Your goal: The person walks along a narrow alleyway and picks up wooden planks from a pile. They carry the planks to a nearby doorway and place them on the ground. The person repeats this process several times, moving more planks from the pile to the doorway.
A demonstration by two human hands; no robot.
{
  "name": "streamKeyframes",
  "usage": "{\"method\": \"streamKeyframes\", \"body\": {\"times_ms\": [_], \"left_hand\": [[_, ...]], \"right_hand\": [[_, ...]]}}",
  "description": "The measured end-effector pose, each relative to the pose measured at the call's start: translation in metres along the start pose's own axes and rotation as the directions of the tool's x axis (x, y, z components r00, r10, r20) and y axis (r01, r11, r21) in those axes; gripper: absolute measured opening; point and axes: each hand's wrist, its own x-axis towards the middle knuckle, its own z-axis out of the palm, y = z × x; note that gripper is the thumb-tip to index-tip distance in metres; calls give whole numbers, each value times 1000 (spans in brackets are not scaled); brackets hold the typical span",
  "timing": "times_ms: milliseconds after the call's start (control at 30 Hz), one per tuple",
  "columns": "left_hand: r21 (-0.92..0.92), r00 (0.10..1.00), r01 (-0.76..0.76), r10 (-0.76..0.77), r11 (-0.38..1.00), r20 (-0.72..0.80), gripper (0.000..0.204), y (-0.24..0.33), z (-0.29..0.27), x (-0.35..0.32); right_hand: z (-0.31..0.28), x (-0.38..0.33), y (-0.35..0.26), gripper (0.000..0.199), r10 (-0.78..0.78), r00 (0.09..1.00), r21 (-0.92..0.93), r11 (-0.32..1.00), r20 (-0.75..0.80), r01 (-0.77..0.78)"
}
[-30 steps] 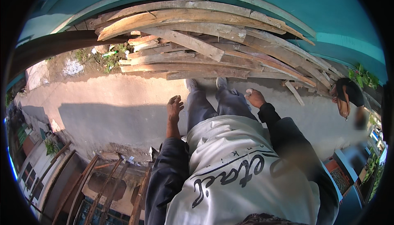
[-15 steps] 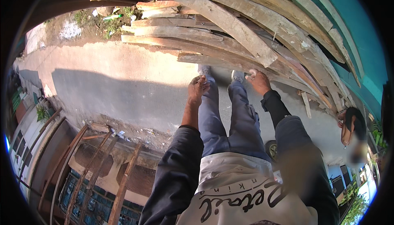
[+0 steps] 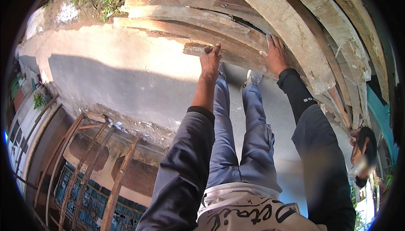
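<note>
Left hand (image 3: 210, 60) and right hand (image 3: 277, 57) were advanced since the earlier frame to the rough grey-brown wooden board (image 3: 238, 59) running between them. Left was half-curled, right spread; grip couldn't be told.

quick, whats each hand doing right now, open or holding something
Left hand: fingers curled at the lowest grey-brown wooden plank; whether gripping cannot be told.
Right hand: open, fingers extended over the weathered brown wooden plank pile.
</note>
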Motion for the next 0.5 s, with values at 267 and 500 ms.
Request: {"method": "streamKeyframes", "body": {"times_ms": [267, 500], "left_hand": [[163, 983, 91, -63, 982, -170, 87, -8, -5, 65], [250, 939, 58, 33, 966, -343, 80, 12, 38, 55]], "right_hand": [[23, 20, 7, 78, -93, 996, 15, 996, 5, 93], [37, 33, 28, 78, -56, 996, 98, 994, 71, 49]]}}
